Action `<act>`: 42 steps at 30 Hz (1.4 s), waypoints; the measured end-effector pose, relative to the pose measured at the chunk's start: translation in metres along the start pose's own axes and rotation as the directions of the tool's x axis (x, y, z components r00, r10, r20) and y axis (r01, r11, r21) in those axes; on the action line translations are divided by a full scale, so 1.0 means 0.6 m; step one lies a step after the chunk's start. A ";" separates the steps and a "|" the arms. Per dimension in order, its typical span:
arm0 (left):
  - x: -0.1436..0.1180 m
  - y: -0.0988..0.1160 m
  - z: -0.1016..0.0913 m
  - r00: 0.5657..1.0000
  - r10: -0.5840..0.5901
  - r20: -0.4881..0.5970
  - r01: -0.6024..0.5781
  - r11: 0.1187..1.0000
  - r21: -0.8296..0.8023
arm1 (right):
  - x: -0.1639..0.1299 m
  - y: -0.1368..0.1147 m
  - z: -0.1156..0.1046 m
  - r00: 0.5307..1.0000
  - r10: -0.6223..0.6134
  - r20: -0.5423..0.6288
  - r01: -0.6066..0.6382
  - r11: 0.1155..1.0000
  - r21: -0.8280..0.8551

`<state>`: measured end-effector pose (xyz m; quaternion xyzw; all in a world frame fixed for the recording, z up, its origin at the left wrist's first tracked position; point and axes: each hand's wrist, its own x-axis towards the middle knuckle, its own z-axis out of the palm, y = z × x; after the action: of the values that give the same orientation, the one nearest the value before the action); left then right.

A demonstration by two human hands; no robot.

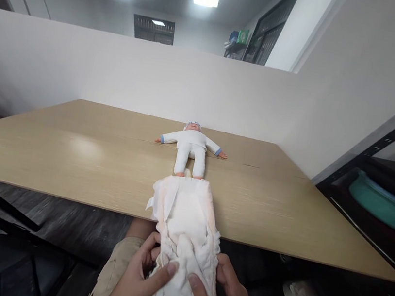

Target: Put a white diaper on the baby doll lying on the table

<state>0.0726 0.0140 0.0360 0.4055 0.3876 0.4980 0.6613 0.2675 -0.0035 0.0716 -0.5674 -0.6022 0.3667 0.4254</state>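
Note:
An unfolded white diaper [188, 210] with pale peach sides stretches from the table's front edge toward my lap. My left hand [145, 273] grips its left side, thumb pressed on the inner padding. On the opposite side my right hand [228, 294] holds it the same way, and the padding bunches up between my thumbs. The diaper's far end lies on the table near the feet of a baby doll [192, 149]. The doll lies on its back in a white outfit with blue cuffs, arms spread wide and head toward the wall.
A wooden table [106, 169] spans the view, with a white partition [138, 71] behind it. To the right, a dark metal shelf [378, 144] holds a teal basin [388, 204]. A black chair seat [1, 262] with a dark phone-like object [20, 280] stands at lower left.

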 end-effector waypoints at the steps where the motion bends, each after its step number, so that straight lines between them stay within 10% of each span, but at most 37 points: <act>1: 0.013 -0.004 -0.007 1.000 -0.007 -0.001 0.007 1.000 0.031 | 0.007 0.002 0.005 1.000 -0.020 0.004 0.020 1.000 -0.019; 13: 0.094 -0.111 -0.040 0.987 -0.119 -0.105 0.108 0.989 -0.098 | 0.070 0.104 0.017 0.989 0.100 0.106 -0.076 0.974 -0.216; 20: 0.106 -0.114 -0.040 0.979 -0.120 -0.166 0.112 0.992 -0.059 | 0.090 0.130 0.007 0.935 -0.279 -0.221 0.149 0.872 -0.467; 29: 0.098 -0.111 -0.036 0.984 -0.153 -0.091 0.149 0.988 -0.049 | 0.230 0.085 0.067 0.892 -0.346 0.292 0.452 0.698 -0.555; 37: 0.096 0.022 -0.137 0.993 -0.024 0.115 -0.055 0.768 0.638 | 0.280 0.122 0.078 0.883 -0.308 0.353 0.465 0.671 -0.577; 42: 0.219 0.125 -0.174 0.928 0.332 0.169 -0.323 0.491 0.809 | 0.280 0.124 0.079 0.891 -0.291 0.349 0.451 0.666 -0.595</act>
<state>-0.0223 0.1705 0.0525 0.7302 0.4939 0.3762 0.2853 0.2519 0.1722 0.0016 -0.4997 -0.8393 0.0958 0.1917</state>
